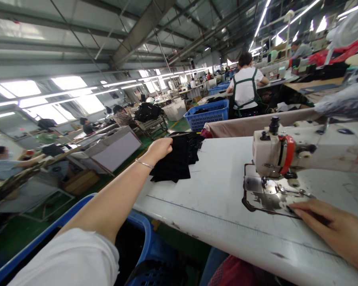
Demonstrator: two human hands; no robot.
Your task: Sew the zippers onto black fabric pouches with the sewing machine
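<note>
My left hand (pixel 160 149) reaches out to the far left end of the white sewing table (pixel 220 206) and its fingers are closed on the edge of a pile of black fabric pieces (pixel 179 157). My right hand (pixel 331 227) lies flat on the table, fingers stretched out, just beside the needle plate (pixel 268 194) of the white sewing machine (pixel 301 153). Nothing is in the right hand. A thin bracelet sits on my left wrist.
A blue plastic basket (pixel 143 230) stands below the table's left end. Another blue basket (pixel 209 113) is beyond the table. A person in a white shirt and green apron straps (pixel 246 85) sits with their back to me. Other workers and tables fill the hall at left.
</note>
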